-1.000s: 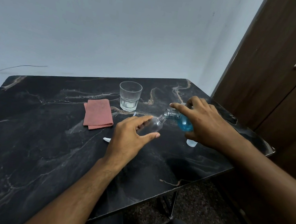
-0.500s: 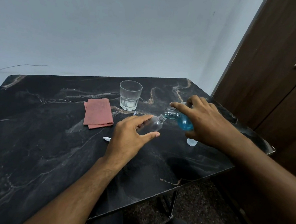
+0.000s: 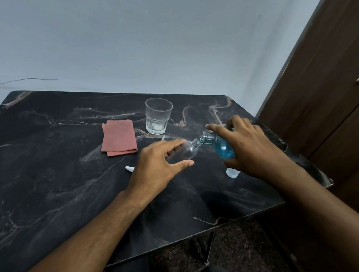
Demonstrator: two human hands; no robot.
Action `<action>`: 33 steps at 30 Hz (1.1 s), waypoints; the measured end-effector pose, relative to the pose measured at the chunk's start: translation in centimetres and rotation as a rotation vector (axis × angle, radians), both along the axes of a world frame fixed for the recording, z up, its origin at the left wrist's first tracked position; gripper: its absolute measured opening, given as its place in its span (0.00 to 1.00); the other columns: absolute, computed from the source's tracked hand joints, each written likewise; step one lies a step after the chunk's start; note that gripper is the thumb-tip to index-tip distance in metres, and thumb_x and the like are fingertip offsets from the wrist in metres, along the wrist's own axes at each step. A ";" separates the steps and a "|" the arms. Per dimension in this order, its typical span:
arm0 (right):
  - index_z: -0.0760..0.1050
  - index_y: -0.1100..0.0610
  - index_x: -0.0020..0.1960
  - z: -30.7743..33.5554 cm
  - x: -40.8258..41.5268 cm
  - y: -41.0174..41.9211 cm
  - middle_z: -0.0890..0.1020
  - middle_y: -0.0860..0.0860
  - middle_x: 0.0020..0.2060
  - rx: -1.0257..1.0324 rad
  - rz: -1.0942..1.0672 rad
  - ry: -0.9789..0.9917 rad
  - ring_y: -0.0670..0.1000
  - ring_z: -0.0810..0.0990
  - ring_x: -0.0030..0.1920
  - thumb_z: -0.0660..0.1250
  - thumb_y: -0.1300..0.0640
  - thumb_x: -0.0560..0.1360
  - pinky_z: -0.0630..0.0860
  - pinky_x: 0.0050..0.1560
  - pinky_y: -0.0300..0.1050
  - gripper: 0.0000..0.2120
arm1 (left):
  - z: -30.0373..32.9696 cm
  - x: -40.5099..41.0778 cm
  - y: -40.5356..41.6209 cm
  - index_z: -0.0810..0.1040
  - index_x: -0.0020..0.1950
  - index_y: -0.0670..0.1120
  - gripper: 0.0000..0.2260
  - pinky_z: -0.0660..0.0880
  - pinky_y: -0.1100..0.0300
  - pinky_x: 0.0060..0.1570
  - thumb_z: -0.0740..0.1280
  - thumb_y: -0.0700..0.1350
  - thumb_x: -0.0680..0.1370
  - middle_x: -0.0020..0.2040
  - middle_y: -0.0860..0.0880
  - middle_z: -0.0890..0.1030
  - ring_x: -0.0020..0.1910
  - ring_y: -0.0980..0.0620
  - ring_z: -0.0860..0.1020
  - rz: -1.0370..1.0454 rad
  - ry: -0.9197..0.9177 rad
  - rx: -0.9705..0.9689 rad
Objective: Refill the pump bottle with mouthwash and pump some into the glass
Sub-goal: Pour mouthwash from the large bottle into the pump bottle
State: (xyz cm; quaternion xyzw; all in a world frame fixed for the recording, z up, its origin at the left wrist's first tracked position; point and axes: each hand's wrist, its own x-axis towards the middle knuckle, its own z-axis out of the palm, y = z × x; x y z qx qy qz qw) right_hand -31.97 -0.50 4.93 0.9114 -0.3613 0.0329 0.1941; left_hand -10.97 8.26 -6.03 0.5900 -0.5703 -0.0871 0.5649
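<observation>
Head view — left hand [image 3: 157, 166] wrapped around the clear pump bottle [image 3: 187, 151], tilted with its neck toward the mouthwash bottle [image 3: 219, 145], which the right hand [image 3: 250, 150] grips tipped mouth-to-mouth, apparently to pour without spilling. Glass [image 3: 157, 115] upright beyond on the dark surface [image 3: 38, 165] — pink cloth [image 3: 119, 138] beside it; white cap [image 3: 232, 172] under the right hand.
</observation>
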 end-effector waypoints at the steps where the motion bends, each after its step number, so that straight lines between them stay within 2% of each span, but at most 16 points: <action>1: 0.53 0.41 0.79 0.0 0.0 0.0 0.67 0.53 0.62 0.000 0.001 0.000 0.54 0.68 0.61 0.79 0.48 0.66 0.70 0.59 0.52 0.50 | 0.0 0.0 0.0 0.82 0.66 0.57 0.27 0.80 0.63 0.51 0.82 0.55 0.67 0.48 0.58 0.84 0.48 0.58 0.81 -0.001 0.001 0.002; 23: 0.53 0.41 0.79 -0.1 0.0 -0.3 0.67 0.54 0.63 -0.017 0.007 0.012 0.54 0.69 0.61 0.80 0.48 0.65 0.72 0.59 0.53 0.51 | 0.0 0.0 0.0 0.82 0.65 0.58 0.26 0.78 0.68 0.50 0.82 0.56 0.68 0.48 0.60 0.84 0.48 0.60 0.81 0.000 -0.012 -0.013; 29: 0.52 0.41 0.79 0.0 0.1 -0.3 0.67 0.54 0.63 -0.017 0.008 0.013 0.55 0.69 0.62 0.80 0.47 0.65 0.72 0.59 0.54 0.51 | 0.1 0.0 -0.1 0.82 0.65 0.58 0.26 0.78 0.66 0.51 0.82 0.56 0.68 0.47 0.59 0.84 0.48 0.59 0.81 -0.003 -0.016 -0.013; 33: 0.52 0.41 0.79 0.1 0.1 -0.3 0.67 0.54 0.63 -0.015 0.009 0.019 0.55 0.69 0.62 0.80 0.47 0.65 0.71 0.59 0.54 0.51 | 0.0 0.0 -0.1 0.82 0.65 0.58 0.26 0.77 0.69 0.51 0.82 0.55 0.68 0.49 0.59 0.84 0.48 0.61 0.81 -0.008 -0.008 -0.013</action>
